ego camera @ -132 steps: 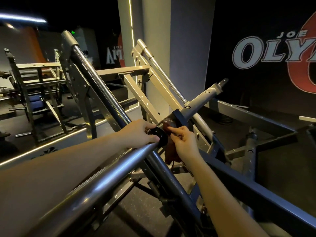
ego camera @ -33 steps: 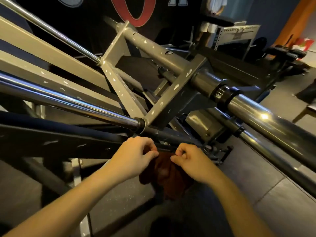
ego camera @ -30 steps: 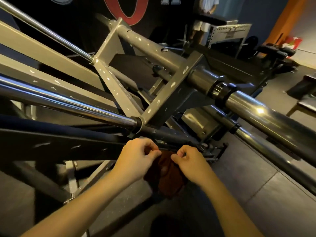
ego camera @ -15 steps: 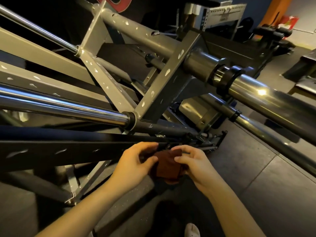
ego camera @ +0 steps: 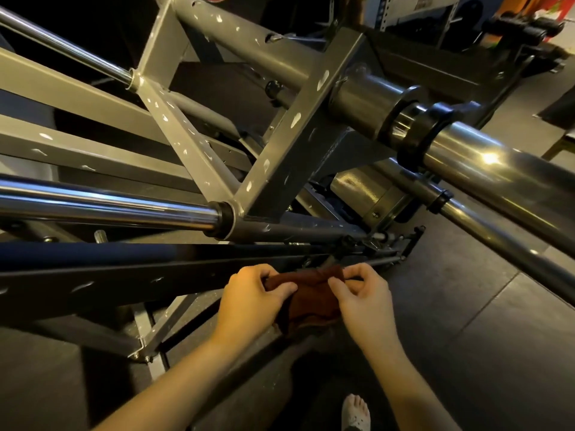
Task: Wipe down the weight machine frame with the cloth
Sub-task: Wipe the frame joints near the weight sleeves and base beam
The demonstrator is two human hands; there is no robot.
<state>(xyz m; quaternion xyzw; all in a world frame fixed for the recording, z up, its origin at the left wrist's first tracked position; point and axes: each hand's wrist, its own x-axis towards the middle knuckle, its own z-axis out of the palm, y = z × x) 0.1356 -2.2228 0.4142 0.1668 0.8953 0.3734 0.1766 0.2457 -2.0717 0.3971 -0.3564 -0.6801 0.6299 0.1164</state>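
Note:
A dark red-brown cloth [ego camera: 311,301] hangs stretched between my two hands, just in front of a dark lower beam [ego camera: 130,281] of the weight machine frame. My left hand [ego camera: 252,303] pinches the cloth's upper left edge with thumb and curled fingers. My right hand [ego camera: 361,301] pinches its upper right corner. The grey painted frame [ego camera: 298,132], flecked with chipped paint, fills the upper view with crossing struts and chrome bars [ego camera: 109,206].
A thick chrome sleeve with a black collar [ego camera: 435,132] runs off to the right above my hands. Dark rubber floor tiles [ego camera: 466,337] lie below. My foot in a light shoe [ego camera: 356,412] shows at the bottom. Racks and other machines stand at the far top right.
Half a second ago the cloth was bunched between my hands; now the hands have drawn apart and spread it wider. Earlier they held it hanging lower. My view has tilted down.

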